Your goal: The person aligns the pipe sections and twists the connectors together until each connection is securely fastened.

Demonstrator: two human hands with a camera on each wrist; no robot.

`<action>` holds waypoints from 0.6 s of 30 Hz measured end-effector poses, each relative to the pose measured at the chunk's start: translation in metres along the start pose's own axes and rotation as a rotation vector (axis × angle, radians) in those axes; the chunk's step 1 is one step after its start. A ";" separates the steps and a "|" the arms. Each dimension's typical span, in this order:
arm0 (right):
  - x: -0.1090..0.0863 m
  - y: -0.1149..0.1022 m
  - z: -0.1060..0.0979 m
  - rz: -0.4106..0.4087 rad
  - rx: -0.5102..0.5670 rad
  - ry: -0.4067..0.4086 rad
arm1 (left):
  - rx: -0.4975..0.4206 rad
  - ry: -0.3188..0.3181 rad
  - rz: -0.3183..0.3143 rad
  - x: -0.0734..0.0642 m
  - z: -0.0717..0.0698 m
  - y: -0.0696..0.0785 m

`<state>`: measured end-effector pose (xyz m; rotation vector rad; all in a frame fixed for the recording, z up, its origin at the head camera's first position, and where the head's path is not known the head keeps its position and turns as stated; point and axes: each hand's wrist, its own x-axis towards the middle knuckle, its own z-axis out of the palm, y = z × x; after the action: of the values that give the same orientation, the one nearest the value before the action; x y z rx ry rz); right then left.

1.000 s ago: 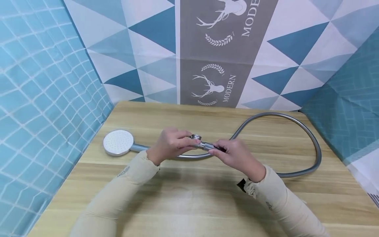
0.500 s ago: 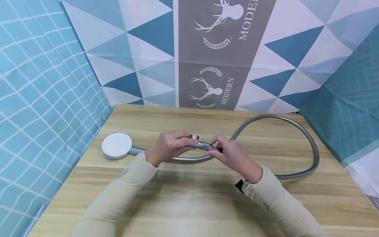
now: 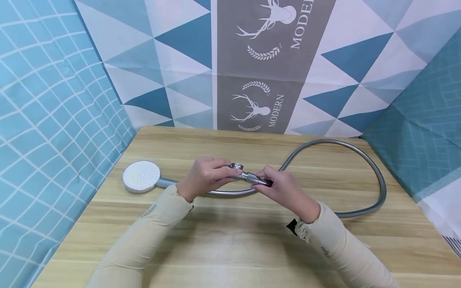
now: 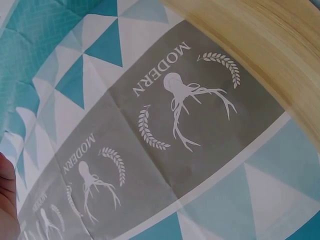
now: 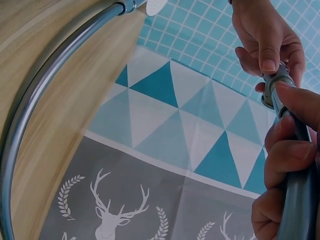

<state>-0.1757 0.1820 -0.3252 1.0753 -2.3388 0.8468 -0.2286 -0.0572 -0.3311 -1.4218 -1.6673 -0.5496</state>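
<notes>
In the head view my left hand (image 3: 207, 177) holds a small chrome fitting (image 3: 236, 166) above the table. My right hand (image 3: 286, 191) grips the end of a grey shower hose, thumb and fingers at its chrome connector (image 3: 254, 179). Fitting and connector meet in line; whether they are threaded together I cannot tell. The right wrist view has my right fingers (image 5: 287, 155) curled round the hose end (image 5: 298, 207), and my left thumb on the fitting. A shower head (image 3: 141, 176) with a round white face lies at the left, its handle partly behind my left hand.
The grey hose (image 3: 382, 180) loops over the right side of the wooden table (image 3: 223, 256) and passes behind both hands toward the shower head. Patterned sheets (image 3: 259, 60) stand along the back and both sides.
My right thumb and fingers spread apart at the connector half a second ago, and now close on it again. My left hand keeps its hold on the fitting. The shower head stays on the table.
</notes>
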 end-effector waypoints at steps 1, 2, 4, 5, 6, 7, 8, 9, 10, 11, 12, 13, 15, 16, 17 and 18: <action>0.000 0.000 0.000 -0.005 0.003 0.010 | 0.001 -0.005 -0.001 0.000 0.000 0.000; -0.001 0.001 0.000 -0.007 0.007 0.018 | 0.001 -0.009 -0.001 0.000 0.000 0.000; -0.001 0.000 0.000 -0.010 0.015 0.031 | 0.002 -0.014 0.001 0.001 -0.001 0.001; -0.001 0.000 0.000 -0.007 0.020 0.032 | 0.004 -0.014 0.003 0.001 -0.001 0.001; -0.001 0.000 -0.001 -0.005 0.023 0.035 | 0.006 -0.014 0.005 0.001 -0.001 0.001; -0.001 0.000 -0.001 -0.003 0.023 0.036 | 0.008 -0.014 0.007 0.001 -0.001 0.001; -0.001 0.000 -0.001 -0.002 0.028 0.037 | 0.010 -0.014 0.010 0.001 -0.001 0.001; -0.001 0.000 -0.001 -0.003 0.030 0.040 | 0.012 -0.013 0.013 0.001 -0.002 0.001; -0.001 0.000 -0.001 -0.005 0.030 0.042 | 0.014 -0.012 0.017 0.001 -0.002 0.001; -0.001 0.000 -0.002 -0.011 0.029 0.044 | 0.015 -0.011 0.020 0.001 -0.002 0.001; -0.001 0.000 -0.002 -0.020 0.024 0.046 | 0.013 -0.012 0.022 0.001 -0.002 0.001; -0.001 0.000 -0.002 -0.029 0.020 0.045 | 0.013 -0.011 0.024 0.001 -0.002 0.001; 0.000 0.000 -0.003 -0.044 0.015 0.044 | 0.013 -0.011 0.027 0.001 -0.002 0.001; 0.000 -0.001 -0.003 -0.051 0.013 0.042 | 0.012 -0.011 0.029 0.001 -0.003 0.001; 0.000 -0.001 -0.003 -0.057 0.012 0.037 | 0.012 -0.013 0.030 0.001 -0.003 0.001; 0.000 -0.001 -0.004 -0.059 0.012 0.033 | 0.015 -0.014 0.031 0.001 -0.003 0.001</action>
<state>-0.1745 0.1840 -0.3219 1.1214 -2.2656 0.8518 -0.2262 -0.0591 -0.3290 -1.4412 -1.6550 -0.5095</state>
